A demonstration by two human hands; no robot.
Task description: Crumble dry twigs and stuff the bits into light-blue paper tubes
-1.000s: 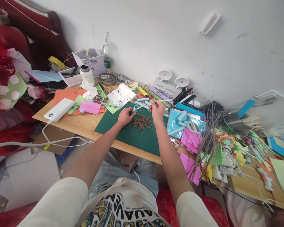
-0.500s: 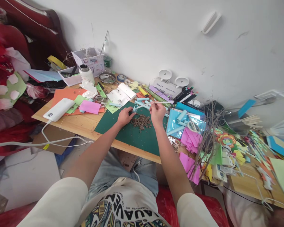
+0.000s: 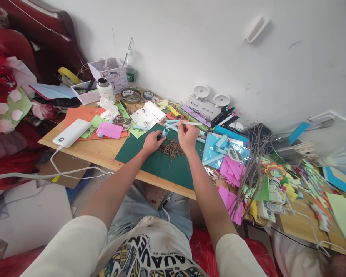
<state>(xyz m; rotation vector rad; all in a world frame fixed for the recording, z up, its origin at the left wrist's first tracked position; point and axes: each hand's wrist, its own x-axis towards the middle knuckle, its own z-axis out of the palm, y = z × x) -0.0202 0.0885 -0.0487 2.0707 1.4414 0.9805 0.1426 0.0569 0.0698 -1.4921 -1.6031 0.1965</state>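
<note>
My left hand (image 3: 151, 141) rests on the green cutting mat (image 3: 150, 163), fingers curled and pinching a small light-blue paper coil (image 3: 165, 132). My right hand (image 3: 188, 136) is closed on a thin pale stick (image 3: 192, 123) that points right, held just above the mat. The coil and the stick's near end almost meet between the two hands. A heap of brown dried bits (image 3: 172, 149) lies on the mat right below them. More light-blue paper rolls (image 3: 173, 121) lie just behind the hands.
A white power bank (image 3: 71, 133) with its cable, coloured paper sheets (image 3: 109, 130), a white flask (image 3: 105, 90) and boxes crowd the left of the wooden table (image 3: 98, 151). Pink paper pieces (image 3: 233, 171), dry twigs (image 3: 252, 169), markers (image 3: 226, 114) and paper flowers (image 3: 275, 170) fill the right.
My right hand has drawn a little leftwards and nearer to my left hand, bringing the stick closer to the blue coil. My left hand has stayed in place.
</note>
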